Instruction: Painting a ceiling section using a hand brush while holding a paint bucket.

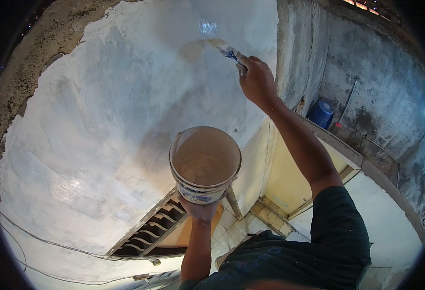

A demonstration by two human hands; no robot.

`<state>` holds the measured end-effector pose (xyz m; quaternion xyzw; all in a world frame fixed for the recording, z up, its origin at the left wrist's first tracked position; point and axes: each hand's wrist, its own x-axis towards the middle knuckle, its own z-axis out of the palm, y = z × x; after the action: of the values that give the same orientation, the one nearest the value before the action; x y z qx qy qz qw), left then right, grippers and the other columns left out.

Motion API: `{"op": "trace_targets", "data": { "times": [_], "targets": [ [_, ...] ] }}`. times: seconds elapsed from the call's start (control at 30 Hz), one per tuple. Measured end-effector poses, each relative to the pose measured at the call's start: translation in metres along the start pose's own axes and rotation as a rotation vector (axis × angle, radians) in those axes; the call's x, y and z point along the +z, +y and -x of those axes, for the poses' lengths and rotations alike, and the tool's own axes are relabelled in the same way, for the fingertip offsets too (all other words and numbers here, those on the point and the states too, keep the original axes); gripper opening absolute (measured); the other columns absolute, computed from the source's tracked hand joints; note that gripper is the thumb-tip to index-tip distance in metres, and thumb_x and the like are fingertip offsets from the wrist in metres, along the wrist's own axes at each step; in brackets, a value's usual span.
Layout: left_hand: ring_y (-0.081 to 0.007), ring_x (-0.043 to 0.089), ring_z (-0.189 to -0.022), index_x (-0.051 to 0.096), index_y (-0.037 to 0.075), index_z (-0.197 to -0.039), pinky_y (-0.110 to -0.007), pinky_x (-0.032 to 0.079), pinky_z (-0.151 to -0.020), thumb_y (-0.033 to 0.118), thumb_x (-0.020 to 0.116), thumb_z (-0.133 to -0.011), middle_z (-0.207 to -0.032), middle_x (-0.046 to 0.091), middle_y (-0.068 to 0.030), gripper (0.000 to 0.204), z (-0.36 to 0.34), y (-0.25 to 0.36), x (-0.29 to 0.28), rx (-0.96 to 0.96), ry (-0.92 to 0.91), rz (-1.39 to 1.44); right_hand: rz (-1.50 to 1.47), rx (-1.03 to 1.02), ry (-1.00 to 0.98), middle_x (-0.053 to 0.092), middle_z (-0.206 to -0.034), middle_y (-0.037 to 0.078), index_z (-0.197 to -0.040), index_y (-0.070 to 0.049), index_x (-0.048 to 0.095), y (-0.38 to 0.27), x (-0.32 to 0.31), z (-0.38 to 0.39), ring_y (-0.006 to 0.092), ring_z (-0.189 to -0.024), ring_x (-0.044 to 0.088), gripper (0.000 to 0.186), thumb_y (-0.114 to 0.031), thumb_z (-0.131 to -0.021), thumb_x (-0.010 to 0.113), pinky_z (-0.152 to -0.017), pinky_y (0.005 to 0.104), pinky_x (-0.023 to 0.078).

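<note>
In my right hand [257, 79], raised with the arm stretched out, is a paintbrush [224, 49] with a blue-marked handle. Its pale bristles meet the wall [125, 92], just below a shiny wet patch. My left hand [202, 209] supports a paint bucket [205, 186] from beneath, its fingers partly hidden by the base. The bucket is white with blue print and has smears on its rim. Pale paint coats its inside and lies at the bottom. White and greyish streaks cover the wall around the brush.
A slatted vent opening [157, 229] lies low in the wall, left of my left forearm. Loose cables [53, 241] run along the lower left. At right, a blue bucket [321, 114] stands on a ledge beside a stained grey wall [367, 96]. A yellow door [290, 176] stands below.
</note>
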<state>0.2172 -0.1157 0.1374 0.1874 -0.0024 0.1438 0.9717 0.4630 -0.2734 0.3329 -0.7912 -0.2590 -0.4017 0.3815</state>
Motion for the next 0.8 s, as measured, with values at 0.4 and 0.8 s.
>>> {"op": "trace_targets", "data": {
  "times": [0.4, 0.8],
  "targets": [
    [-0.0419, 0.036, -0.141, 0.032, 0.023, -0.154, -0.069, 0.038, -0.103, 0.073, 0.036, -0.089, -0.157, 0.032, -0.0138, 0.082, -0.007, -0.003, -0.028, -0.089, -0.012, 0.047, 0.264, 0.095, -0.991, 0.066, -0.104, 0.022, -0.115, -0.004, 0.067, 0.093, 0.084, 0.147, 0.0407, -0.094, 0.068, 0.030, -0.009, -0.087, 0.056, -0.082, 0.0514, 0.055],
    [-0.0384, 0.036, -0.142, 0.025, 0.020, -0.156, -0.062, 0.041, -0.108, 0.073, 0.033, -0.091, -0.157, 0.030, -0.0145, 0.085, -0.009, -0.007, -0.005, 0.110, 0.031, -0.400, -0.222, -0.054, -0.279, 0.071, -0.096, 0.022, -0.113, -0.003, 0.072, 0.006, -0.037, 0.033, 0.0390, -0.085, 0.069, 0.026, -0.014, -0.090, 0.072, -0.080, 0.0445, 0.053]
  ]
}}
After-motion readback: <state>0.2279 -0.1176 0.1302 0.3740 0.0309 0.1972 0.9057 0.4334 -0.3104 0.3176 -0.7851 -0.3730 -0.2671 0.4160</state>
